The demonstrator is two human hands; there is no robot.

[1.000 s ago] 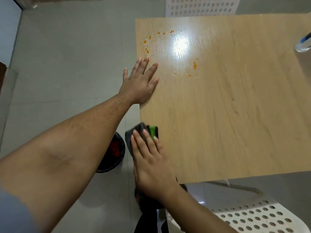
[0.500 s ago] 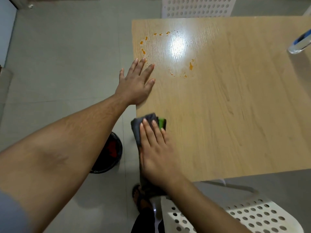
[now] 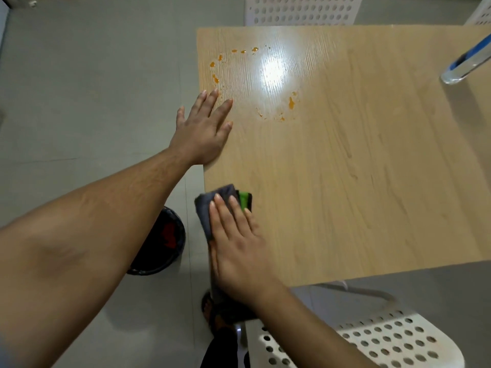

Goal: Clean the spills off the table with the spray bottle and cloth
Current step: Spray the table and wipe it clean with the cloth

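Perforated white plastic chair seat (image 3: 393, 341) fills the lower right of the frame, cut off by the bottom edge, and a sandalled foot (image 3: 212, 312) shows just left of it on the grey tiled floor (image 3: 79, 102). Above these, the right hand (image 3: 239, 245) lies flat with straight fingers on a folded dark grey cloth with a green patch (image 3: 212, 205), pressing it onto the light wood-grain table (image 3: 358, 181) at its left edge, lower centre of the frame. The flat palm probably spreads pressure for wiping, and the cloth hangs partly past the edge; how much of it lies under the hand cannot be seen. Left of the table edge, a black bin with something red inside (image 3: 164, 240) stands on the floor, half hidden behind the left forearm.

Further up, the left hand (image 3: 204, 128) rests open, fingers spread, on the table edge at centre left, holding nothing; it seems to brace the person or steady the table. Just beyond its fingertips a rough ring of orange spill drops (image 3: 291, 103) lies around a bright glare patch, which may hide more residue. The cloth is well apart from these drops, so they look not yet wiped.

At the upper right edge, a clear bottle with a blue part (image 3: 462, 66) stands on the table, mostly cropped; it is likely the spray bottle, though its nozzle is out of view. Another white perforated chair (image 3: 300, 10) is cut off at the top.
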